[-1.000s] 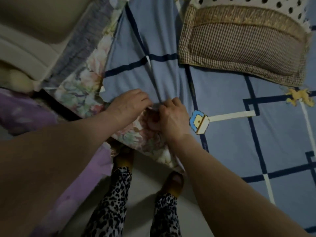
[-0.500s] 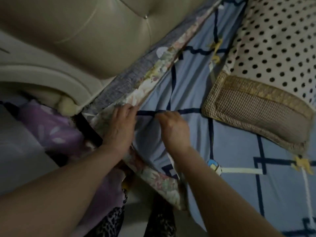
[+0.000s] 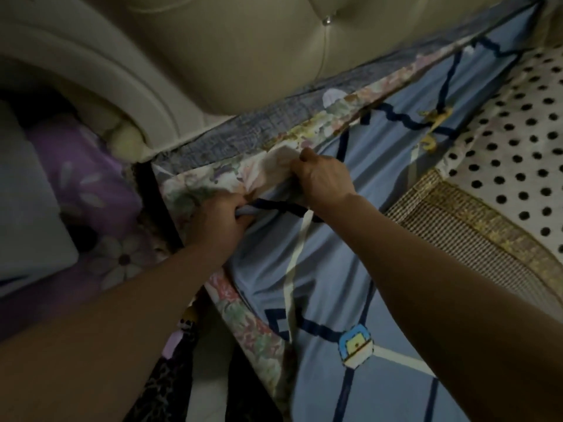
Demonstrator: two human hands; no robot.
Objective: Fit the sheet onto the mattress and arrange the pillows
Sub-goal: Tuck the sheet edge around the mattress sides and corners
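Two hands (both gripping), one sheet (image 3: 329,269)

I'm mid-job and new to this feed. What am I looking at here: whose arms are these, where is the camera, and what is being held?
There is no machine: a person wears the camera on the head, looking down at both bare hands. The left hand has a closed grip on the bunched edge of the blue sheet. The right hand pinches the floral cover at the mattress corner, beside the padded headboard. On the bed to the right lie a checked pillow and a polka-dot pillow.
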